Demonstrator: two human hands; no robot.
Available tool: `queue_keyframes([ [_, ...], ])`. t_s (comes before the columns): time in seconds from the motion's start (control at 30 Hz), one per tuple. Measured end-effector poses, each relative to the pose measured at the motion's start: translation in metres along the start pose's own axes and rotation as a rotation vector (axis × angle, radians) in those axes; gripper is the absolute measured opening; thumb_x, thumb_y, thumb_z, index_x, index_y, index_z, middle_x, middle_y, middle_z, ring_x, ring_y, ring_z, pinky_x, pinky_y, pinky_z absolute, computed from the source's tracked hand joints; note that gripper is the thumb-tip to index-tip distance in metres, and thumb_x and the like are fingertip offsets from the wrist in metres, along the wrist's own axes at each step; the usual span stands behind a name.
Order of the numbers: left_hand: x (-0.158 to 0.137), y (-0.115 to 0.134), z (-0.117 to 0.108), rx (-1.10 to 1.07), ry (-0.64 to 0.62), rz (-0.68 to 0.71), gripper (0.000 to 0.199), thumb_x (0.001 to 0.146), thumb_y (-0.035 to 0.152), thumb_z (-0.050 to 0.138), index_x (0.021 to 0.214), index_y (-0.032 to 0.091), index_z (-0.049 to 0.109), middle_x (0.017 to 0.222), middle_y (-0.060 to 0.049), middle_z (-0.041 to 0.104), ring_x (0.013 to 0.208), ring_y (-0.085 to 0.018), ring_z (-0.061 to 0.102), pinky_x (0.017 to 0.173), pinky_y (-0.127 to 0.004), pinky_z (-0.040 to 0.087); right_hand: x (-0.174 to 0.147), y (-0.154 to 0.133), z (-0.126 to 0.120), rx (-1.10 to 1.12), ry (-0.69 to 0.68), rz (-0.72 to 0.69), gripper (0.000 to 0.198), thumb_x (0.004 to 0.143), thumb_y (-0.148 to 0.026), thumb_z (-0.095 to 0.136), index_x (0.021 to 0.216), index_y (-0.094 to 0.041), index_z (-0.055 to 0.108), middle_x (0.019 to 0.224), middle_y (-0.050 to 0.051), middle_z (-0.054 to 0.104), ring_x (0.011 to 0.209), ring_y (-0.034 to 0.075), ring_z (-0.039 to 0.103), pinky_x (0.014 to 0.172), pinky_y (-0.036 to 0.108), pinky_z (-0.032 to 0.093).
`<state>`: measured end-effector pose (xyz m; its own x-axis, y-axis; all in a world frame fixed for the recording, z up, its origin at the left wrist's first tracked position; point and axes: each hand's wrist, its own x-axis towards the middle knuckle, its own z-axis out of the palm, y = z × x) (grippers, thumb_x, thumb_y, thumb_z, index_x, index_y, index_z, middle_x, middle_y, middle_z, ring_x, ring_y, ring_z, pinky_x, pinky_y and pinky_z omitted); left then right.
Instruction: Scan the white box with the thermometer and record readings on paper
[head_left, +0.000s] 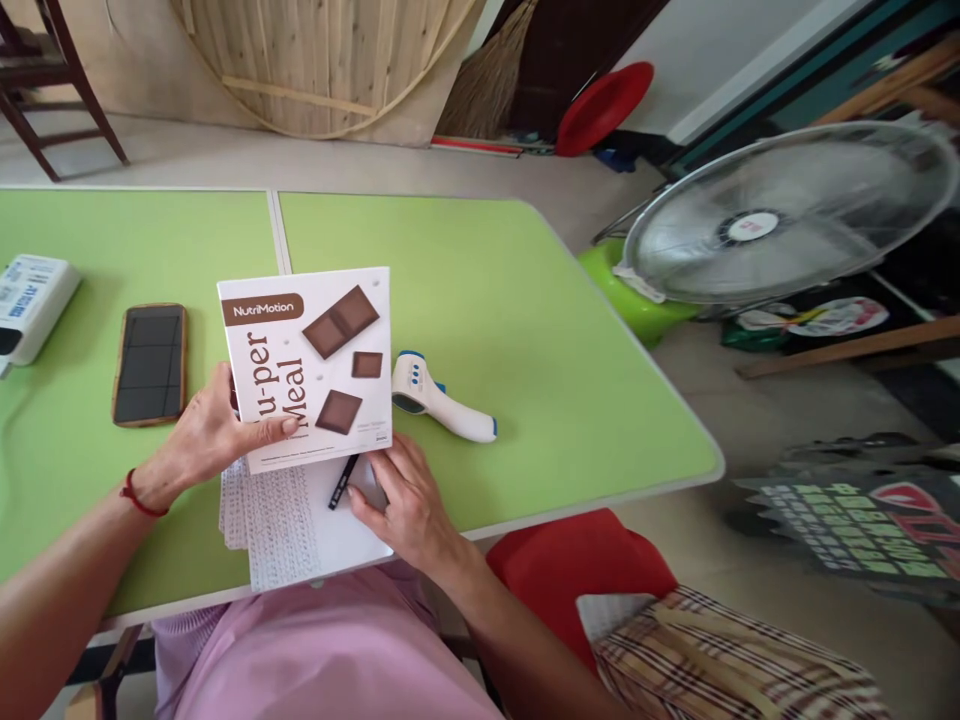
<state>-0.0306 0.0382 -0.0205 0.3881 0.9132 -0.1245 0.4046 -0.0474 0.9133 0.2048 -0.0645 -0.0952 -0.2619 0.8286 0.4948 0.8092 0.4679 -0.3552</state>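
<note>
My left hand (217, 425) grips a white cardboard box (341, 385) by its left edge, thumb across the front. The box is tilted up, showing "NutriMotion" lettering and pictures of chocolate pieces. Below it lie sheets of paper (281, 535) covered in handwriting, partly hidden by the box. My right hand (409, 500) rests over the papers by the box's lower right corner, thumb and fingers apart. Beside its thumb lies a black pen (343, 483), its upper end hidden. A white and blue infrared thermometer (450, 408) lies right of the box.
On the green table (570, 370) are a phone (150, 365) and a white power device (34, 305) with a cable, both at the left. A large fan (750, 225) stands beyond the right edge. A red stool (577, 570) with checked cloth (720, 660) is at my right.
</note>
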Motion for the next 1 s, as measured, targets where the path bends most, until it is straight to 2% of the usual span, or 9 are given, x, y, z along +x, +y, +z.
queue_keyframes([
  [0.13,0.000,-0.002,-0.003,-0.034,-0.025,0.041,0.064,0.073,0.048,0.079,0.123,0.020,0.050,0.116,-0.012,0.067,0.103,-0.032,0.067,0.080,-0.044,0.058,0.000,0.012,-0.008,0.003,0.151,-0.042,0.037,0.084,-0.014,0.057,0.121,-0.021,0.062,0.110,0.012,0.065,0.101,0.027,0.064,0.086,0.044,0.056],
  [0.23,-0.001,-0.005,-0.004,-0.006,-0.008,0.022,0.069,0.072,0.048,0.079,0.126,0.021,0.047,0.114,-0.012,0.067,0.104,-0.033,0.067,0.078,-0.044,0.058,0.006,0.037,-0.020,-0.119,0.191,0.087,0.035,0.083,-0.013,0.053,0.115,-0.021,0.065,0.111,0.013,0.066,0.104,0.028,0.064,0.088,0.047,0.055],
  [0.37,-0.001,-0.008,-0.004,0.036,-0.020,0.023,0.070,0.072,0.049,0.079,0.127,0.021,0.046,0.111,-0.011,0.068,0.103,-0.034,0.067,0.077,-0.045,0.058,0.020,0.075,-0.029,-0.320,-0.029,0.356,0.053,0.081,-0.026,0.059,0.132,-0.010,0.053,0.127,0.023,0.059,0.117,0.038,0.057,0.097,0.058,0.047],
  [0.47,-0.001,-0.008,-0.004,0.042,-0.034,0.032,0.068,0.072,0.049,0.078,0.126,0.022,0.047,0.110,-0.010,0.068,0.101,-0.033,0.067,0.076,-0.045,0.058,0.027,0.089,-0.031,-0.238,-0.190,0.442,0.056,0.083,-0.034,0.059,0.133,-0.008,0.052,0.116,0.023,0.063,0.109,0.037,0.060,0.093,0.056,0.049],
  [0.53,0.000,-0.007,-0.004,0.041,-0.040,0.043,0.068,0.072,0.050,0.078,0.125,0.021,0.048,0.112,-0.011,0.067,0.101,-0.033,0.067,0.077,-0.045,0.058,0.029,0.089,-0.034,-0.150,-0.166,0.525,0.053,0.081,-0.037,0.061,0.128,-0.011,0.056,0.111,0.021,0.064,0.106,0.036,0.061,0.091,0.054,0.051],
  [0.63,0.000,-0.007,-0.003,0.045,-0.025,0.063,0.071,0.070,0.050,0.079,0.126,0.021,0.047,0.115,-0.011,0.065,0.104,-0.033,0.066,0.081,-0.047,0.057,0.031,0.068,-0.045,0.048,0.083,0.640,0.049,0.076,-0.041,0.067,0.118,-0.017,0.060,0.109,0.016,0.063,0.098,0.031,0.063,0.085,0.049,0.054],
  [0.73,0.000,-0.007,-0.003,0.052,-0.016,0.073,0.073,0.070,0.051,0.080,0.126,0.021,0.045,0.115,-0.011,0.065,0.104,-0.033,0.065,0.082,-0.047,0.057,0.030,0.025,-0.057,0.482,0.294,0.701,0.042,0.074,-0.045,0.073,0.108,-0.023,0.061,0.094,0.006,0.064,0.076,0.021,0.062,0.067,0.037,0.054],
  [0.87,0.000,-0.009,-0.002,0.042,-0.012,0.083,0.072,0.070,0.052,0.080,0.126,0.022,0.045,0.109,-0.009,0.066,0.100,-0.032,0.066,0.077,-0.044,0.058,0.025,-0.035,-0.059,1.282,-0.020,0.718,0.039,0.078,-0.055,0.066,0.098,-0.022,0.064,0.076,0.001,0.060,0.058,0.014,0.051,0.053,0.030,0.045],
  [1.0,-0.001,-0.007,-0.001,0.013,-0.014,0.093,0.070,0.068,0.050,0.081,0.122,0.021,0.047,0.106,-0.008,0.066,0.097,-0.029,0.067,0.076,-0.042,0.057,0.021,-0.057,-0.045,1.487,-0.196,0.825,0.035,0.078,-0.053,0.068,0.089,-0.020,0.062,0.072,0.000,0.057,0.059,0.013,0.048,0.055,0.028,0.041],
])
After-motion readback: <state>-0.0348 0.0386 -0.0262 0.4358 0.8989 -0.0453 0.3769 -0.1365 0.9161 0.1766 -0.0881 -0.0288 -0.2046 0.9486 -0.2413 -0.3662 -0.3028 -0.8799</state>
